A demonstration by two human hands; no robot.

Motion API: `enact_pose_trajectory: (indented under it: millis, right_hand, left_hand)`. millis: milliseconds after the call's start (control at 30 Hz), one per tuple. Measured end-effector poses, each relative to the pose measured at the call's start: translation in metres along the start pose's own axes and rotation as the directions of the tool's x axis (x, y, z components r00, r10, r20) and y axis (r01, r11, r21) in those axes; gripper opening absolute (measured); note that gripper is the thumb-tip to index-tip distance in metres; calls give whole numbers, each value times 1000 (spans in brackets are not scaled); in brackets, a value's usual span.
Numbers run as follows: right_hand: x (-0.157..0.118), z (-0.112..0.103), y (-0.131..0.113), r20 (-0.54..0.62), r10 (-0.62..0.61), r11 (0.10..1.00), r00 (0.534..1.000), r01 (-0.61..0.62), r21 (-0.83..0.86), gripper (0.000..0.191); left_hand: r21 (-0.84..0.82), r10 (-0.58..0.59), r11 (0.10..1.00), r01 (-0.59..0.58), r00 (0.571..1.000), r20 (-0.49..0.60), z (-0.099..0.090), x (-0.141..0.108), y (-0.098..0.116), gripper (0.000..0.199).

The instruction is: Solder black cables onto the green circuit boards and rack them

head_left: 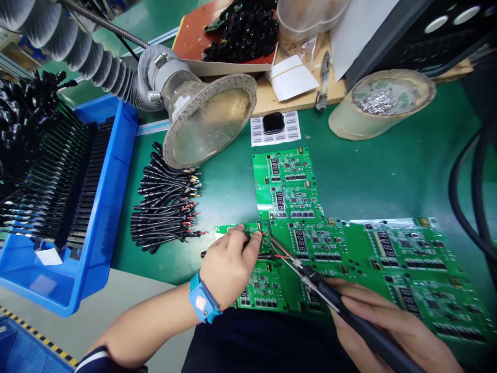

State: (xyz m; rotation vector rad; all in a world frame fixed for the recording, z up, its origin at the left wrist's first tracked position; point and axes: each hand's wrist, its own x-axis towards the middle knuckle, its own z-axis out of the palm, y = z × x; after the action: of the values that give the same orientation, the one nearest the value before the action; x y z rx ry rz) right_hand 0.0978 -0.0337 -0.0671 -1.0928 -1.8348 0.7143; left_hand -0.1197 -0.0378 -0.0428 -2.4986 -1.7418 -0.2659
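Observation:
My left hand (231, 264), with a blue wrist strap (204, 299), rests over a green circuit board (266, 290). Its thumb and fingers close on a thin wire lead at the board's upper part; the fingers partly hide it. A black cable (266, 256) with red wire ends lies across the board beside the thumb. In my right hand (388, 321) is a soldering iron (324, 287) with a thin metal tube along its shaft. Its tip points at the board, close to my left thumb. More green boards with digit displays (316, 241) lie under and around the iron.
Several short black cables (165, 202) lie in a row at left, beside a blue bin (112, 191) of black parts. A fume extractor hood (209, 122) hangs above. Behind are a red box (190, 36), a cardboard tube (349, 116) with metal scraps, and a pen-like tool (324, 77).

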Motion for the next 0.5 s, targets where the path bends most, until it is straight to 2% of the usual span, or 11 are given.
enact_pose_trajectory:
  millis: [267,500]
  right_hand:
    - [9,0,-4,22,-67,998,997,68,-3,15]
    - [8,3,-4,35,-36,999,999,36,-17,14]
  left_hand:
    - [-38,-28,999,27,999,-29,4,-2,3,30]
    - [-43,-34,999,33,999,-27,5,-3,4,31]
